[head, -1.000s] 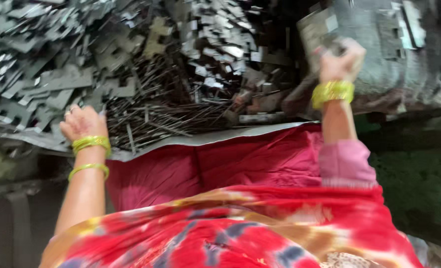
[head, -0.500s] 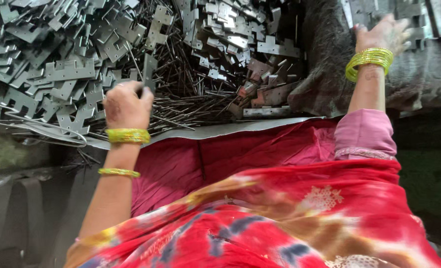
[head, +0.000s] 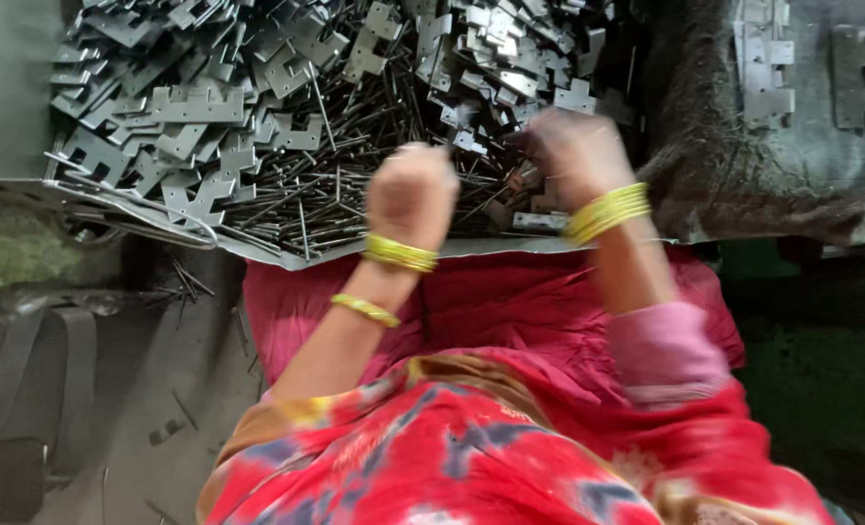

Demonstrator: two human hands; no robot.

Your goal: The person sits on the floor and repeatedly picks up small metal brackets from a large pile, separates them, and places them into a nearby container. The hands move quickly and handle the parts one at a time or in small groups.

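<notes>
Red patterned cloth lay nearest, over lap. Left hand was clenched in fist above thin metal pins; whether it gripped any could not be told. Right hand, blurred, fingers curled at pile edge; grasp unclear. Pins lay heaped on grey sheet, long axes mostly running near to far, some crossing. Beyond, stamped hinge plates stayed loose and jumbled. Few joined hinges rested on dark sacking far right; most work seemed left.
</notes>
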